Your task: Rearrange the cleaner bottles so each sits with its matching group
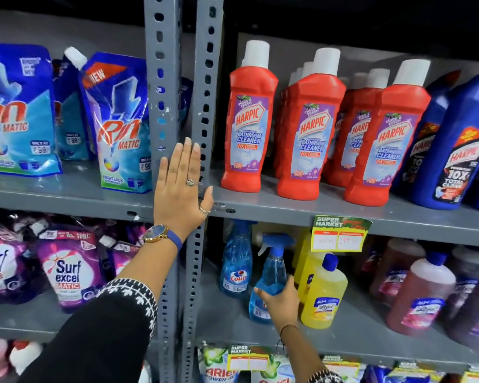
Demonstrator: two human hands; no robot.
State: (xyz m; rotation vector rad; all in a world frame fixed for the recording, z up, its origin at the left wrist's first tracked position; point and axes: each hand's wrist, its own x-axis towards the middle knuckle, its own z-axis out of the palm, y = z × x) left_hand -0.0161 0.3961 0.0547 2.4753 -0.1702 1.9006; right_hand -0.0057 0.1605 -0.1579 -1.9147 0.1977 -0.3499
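My right hand [281,302] grips a blue glass-cleaner spray bottle [271,275] on the middle shelf, to the right of a second blue spray bottle [236,261] of the same kind. Yellow floor-cleaner bottles [325,293] stand just right of my hand. Further right are pinkish-brown cleaner bottles [421,294]. On the upper shelf stand red bathroom-cleaner bottles [248,120] and, at the right end, blue toilet-cleaner bottles [454,150]. My left hand [181,186] lies flat, fingers apart, against the grey upright post [208,78] and holds nothing.
Left of the posts are blue detergent pouches [119,125] above and purple detergent pouches [67,272] below. A yellow price tag [339,236] hangs from the upper shelf edge [288,214]. Green detergent packs [219,366] fill the shelf underneath.
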